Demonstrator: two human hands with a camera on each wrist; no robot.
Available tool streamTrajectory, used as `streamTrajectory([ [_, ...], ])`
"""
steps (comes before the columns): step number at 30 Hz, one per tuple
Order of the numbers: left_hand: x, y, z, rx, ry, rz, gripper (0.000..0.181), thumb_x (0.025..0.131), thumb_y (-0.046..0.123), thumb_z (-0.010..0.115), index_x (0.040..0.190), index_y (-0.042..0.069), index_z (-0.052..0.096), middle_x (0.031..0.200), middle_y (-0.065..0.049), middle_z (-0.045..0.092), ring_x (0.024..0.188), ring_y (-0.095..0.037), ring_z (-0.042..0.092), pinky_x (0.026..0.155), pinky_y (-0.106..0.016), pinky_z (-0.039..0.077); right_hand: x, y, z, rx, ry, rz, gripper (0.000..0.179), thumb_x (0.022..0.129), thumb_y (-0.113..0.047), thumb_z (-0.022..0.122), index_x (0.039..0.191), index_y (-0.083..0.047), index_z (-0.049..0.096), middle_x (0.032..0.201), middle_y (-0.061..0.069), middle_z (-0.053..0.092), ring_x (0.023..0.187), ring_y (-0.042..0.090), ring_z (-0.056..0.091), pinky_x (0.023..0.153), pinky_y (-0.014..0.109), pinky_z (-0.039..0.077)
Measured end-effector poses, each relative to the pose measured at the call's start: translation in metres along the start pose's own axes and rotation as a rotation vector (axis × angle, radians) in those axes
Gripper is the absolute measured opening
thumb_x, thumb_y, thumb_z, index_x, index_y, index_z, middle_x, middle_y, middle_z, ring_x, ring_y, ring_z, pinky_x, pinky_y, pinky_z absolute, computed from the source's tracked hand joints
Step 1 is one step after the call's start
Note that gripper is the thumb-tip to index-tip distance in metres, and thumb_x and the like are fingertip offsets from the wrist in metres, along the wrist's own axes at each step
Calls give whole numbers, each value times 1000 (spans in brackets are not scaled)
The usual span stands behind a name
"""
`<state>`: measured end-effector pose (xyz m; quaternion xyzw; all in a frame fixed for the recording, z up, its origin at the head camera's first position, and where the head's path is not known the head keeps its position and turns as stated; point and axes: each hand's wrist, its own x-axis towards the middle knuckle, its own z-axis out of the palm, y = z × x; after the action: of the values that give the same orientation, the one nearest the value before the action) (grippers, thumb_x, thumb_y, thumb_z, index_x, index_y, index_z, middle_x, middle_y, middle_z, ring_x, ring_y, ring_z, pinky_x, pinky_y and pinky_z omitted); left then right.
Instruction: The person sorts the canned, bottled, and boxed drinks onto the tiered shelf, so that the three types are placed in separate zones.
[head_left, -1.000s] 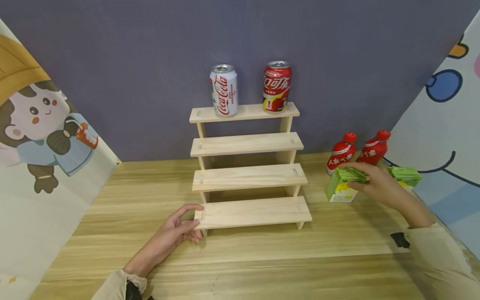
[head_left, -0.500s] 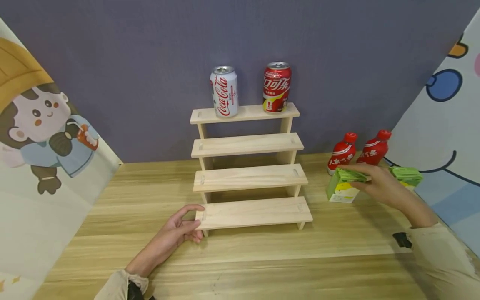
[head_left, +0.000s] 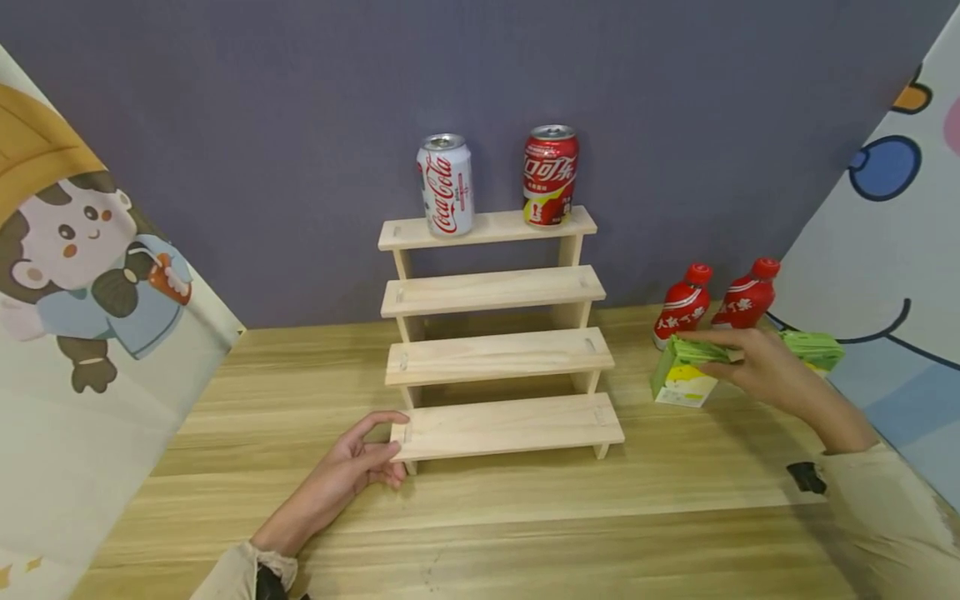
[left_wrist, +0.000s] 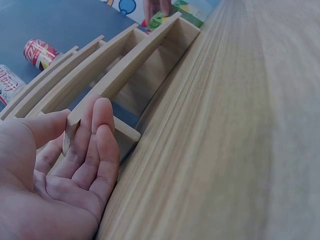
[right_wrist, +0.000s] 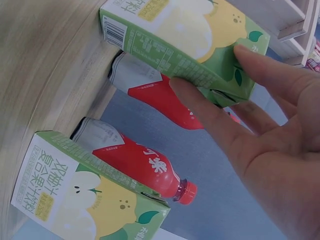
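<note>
The right hand (head_left: 757, 362) grips a juice carton (head_left: 682, 375) on the surface; the left hand (head_left: 360, 467), fingers relaxed, steadies the wooden rack (head_left: 498, 358). Next, seemingly: lift the carton rackward.

Right hand (head_left: 765, 367) holds green juice carton (head_left: 684, 373); left hand (head_left: 358, 467) touches wooden rack (head_left: 495, 358).
</note>
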<state>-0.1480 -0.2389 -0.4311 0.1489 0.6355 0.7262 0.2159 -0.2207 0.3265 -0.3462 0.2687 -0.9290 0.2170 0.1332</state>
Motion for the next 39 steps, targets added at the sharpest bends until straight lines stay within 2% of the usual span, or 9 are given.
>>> streamTrajectory([
  [3,0,0,0,1,-5,6,46,105,12,50,148,7,34,86,-8,72,82,-18,69,79,-35,60,0,-2,-2,10,-20,12,58,74,1,85,128,-12,68,103,8,71,57,3,36,51,20,41],
  [6,0,-1,0,4,-9,12,45,105,12,49,148,6,34,86,-8,72,82,-18,69,79,-34,60,-1,-5,-3,7,-36,34,58,74,-1,85,128,-12,68,99,4,70,58,3,37,52,20,40],
  [10,0,0,0,4,-10,13,45,105,13,50,148,7,34,86,-8,72,82,-18,69,79,-34,60,-1,-9,-3,-2,-40,57,57,74,-2,85,128,-12,69,96,3,70,59,5,39,54,20,42],
  [13,0,0,0,1,-11,10,46,105,13,49,148,7,34,86,-8,72,82,-18,69,79,-34,60,0,-11,-3,7,-53,79,56,76,-2,85,128,-11,68,99,7,72,54,4,34,50,21,40],
  [15,0,0,0,-1,-13,9,46,105,13,49,148,7,34,86,-8,72,82,-19,69,79,-34,60,0,-13,-3,-3,-58,87,56,76,-4,85,129,-11,68,103,9,72,58,4,41,53,22,47],
  [20,0,0,0,-1,-15,12,45,105,12,49,148,7,34,86,-8,72,82,-19,69,78,-34,60,2,-16,-3,-40,-11,42,58,72,-3,88,126,-13,70,101,3,70,70,7,52,64,26,58],
  [25,0,1,1,3,-12,12,46,105,12,49,148,7,34,86,-9,72,82,-19,69,79,-35,60,2,-21,-3,-39,35,9,57,70,-3,88,124,-13,72,99,1,70,70,8,51,61,22,56],
  [31,1,-1,1,6,-11,-1,47,105,15,50,149,7,34,86,-9,72,83,-19,69,79,-35,60,2,-33,-4,-11,46,32,55,72,-2,87,124,-10,71,99,6,70,76,9,60,62,32,61],
  [39,0,0,0,15,5,9,46,105,13,50,148,7,34,86,-10,72,83,-20,69,79,-36,60,9,-46,-4,-16,115,-56,53,71,3,86,122,-6,71,113,13,72,89,26,70,61,22,59],
])
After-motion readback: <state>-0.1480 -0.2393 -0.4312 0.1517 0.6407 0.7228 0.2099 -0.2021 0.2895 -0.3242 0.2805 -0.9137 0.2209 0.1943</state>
